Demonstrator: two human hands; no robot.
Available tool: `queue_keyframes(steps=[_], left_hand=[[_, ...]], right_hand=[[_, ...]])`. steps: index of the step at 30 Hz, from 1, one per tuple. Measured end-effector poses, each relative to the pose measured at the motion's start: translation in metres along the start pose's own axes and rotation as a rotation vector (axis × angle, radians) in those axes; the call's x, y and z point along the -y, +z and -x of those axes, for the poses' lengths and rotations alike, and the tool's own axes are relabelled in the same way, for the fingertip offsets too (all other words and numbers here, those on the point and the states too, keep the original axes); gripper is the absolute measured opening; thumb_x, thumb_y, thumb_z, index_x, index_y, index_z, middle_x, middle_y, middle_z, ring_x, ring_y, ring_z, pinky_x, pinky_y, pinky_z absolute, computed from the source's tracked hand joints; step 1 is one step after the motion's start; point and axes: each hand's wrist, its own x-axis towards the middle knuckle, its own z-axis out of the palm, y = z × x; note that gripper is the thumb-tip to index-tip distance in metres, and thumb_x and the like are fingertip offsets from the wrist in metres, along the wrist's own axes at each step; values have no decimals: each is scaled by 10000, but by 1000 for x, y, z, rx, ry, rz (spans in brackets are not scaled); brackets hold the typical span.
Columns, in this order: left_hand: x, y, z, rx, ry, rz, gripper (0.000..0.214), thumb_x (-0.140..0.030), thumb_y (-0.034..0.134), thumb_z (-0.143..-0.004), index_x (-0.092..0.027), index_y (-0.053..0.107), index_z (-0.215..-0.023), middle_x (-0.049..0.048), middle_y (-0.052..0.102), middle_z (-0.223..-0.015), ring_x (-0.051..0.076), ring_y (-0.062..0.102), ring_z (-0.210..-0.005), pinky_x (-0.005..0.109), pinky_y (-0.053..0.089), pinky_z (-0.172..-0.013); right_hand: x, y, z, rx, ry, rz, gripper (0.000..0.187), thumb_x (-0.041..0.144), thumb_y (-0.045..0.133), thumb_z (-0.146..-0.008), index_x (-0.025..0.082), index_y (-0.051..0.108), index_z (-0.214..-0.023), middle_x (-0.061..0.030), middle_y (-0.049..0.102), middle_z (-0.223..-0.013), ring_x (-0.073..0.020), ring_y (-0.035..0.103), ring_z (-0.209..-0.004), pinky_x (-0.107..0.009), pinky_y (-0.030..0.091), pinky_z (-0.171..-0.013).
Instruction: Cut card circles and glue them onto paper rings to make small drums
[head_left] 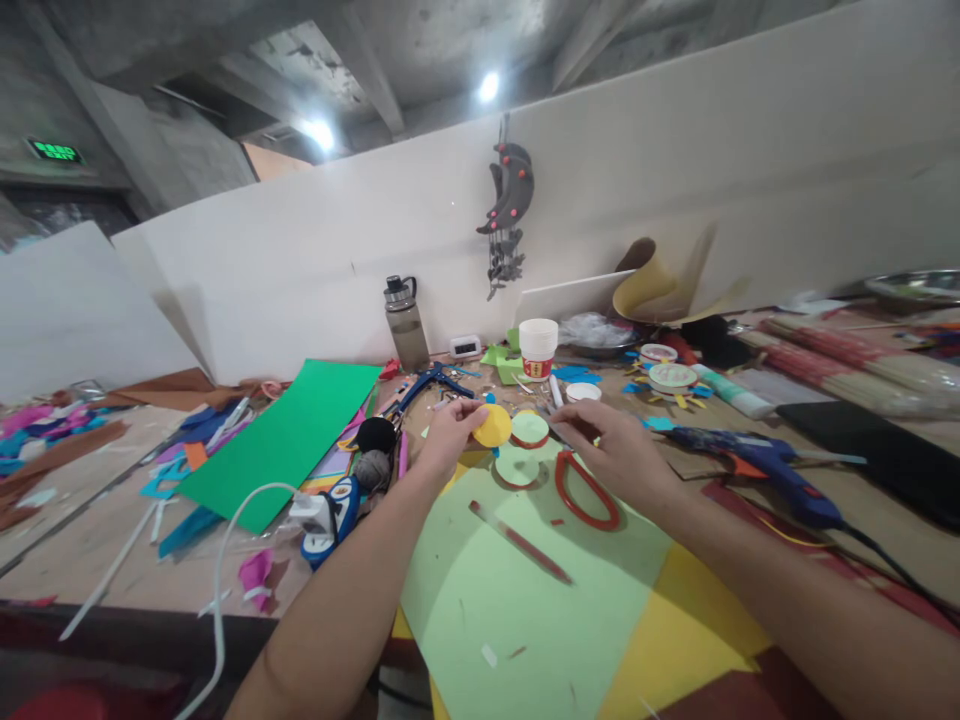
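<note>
My left hand is closed in a pinch on a yellow paper disc, held just above the table. My right hand is closed with its fingers curled over a red paper loop; what it pinches is too small to make out. Between the hands lie two pale green discs with red rims. All of this rests on a light green sheet over a yellow sheet. A thin red strip lies on the green sheet.
A large green sheet lies at left beside coloured scraps. A blue glue gun with its cable sits at right. A water bottle, a white cup, paper rolls and a white partition wall stand behind.
</note>
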Motion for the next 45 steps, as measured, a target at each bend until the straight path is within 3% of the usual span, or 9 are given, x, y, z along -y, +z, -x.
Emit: queue_keyframes(steps=[27, 34, 41, 45], left_hand=[[8, -3, -3, -32, 23, -112, 278, -321, 775, -706, -135, 672, -884, 36, 658, -767, 91, 552, -586, 207, 473, -534], [13, -7, -9, -74, 41, -169, 197, -325, 687, -776, -134, 672, -823, 33, 636, -725, 109, 557, -573, 217, 444, -507], [21, -14, -15, -72, 59, -205, 181, -324, 747, -706, -163, 664, -714, 32, 651, -668, 148, 595, -620, 240, 470, -562], [18, -15, -14, -50, 47, -268, 150, -299, 693, -757, -155, 662, -727, 18, 632, -631, 116, 552, -515, 222, 434, -497]], right_hand=[[3, 2, 0, 5, -45, 23, 183, 254, 517, -855, 202, 690, -879, -70, 727, -839, -203, 645, -721, -315, 484, -620], [-2, 5, 0, 4, -53, 36, 185, 264, 513, -872, 210, 689, -885, -65, 725, -853, -204, 644, -742, -324, 494, -659], [-8, 2, -6, -39, 25, -49, 212, 344, 528, -882, 202, 681, -916, -65, 723, -879, -203, 645, -739, -326, 504, -652], [-3, -6, -13, -13, 73, -49, 235, 365, 529, -866, 194, 677, -932, -61, 717, -851, -213, 649, -744, -334, 507, -653]])
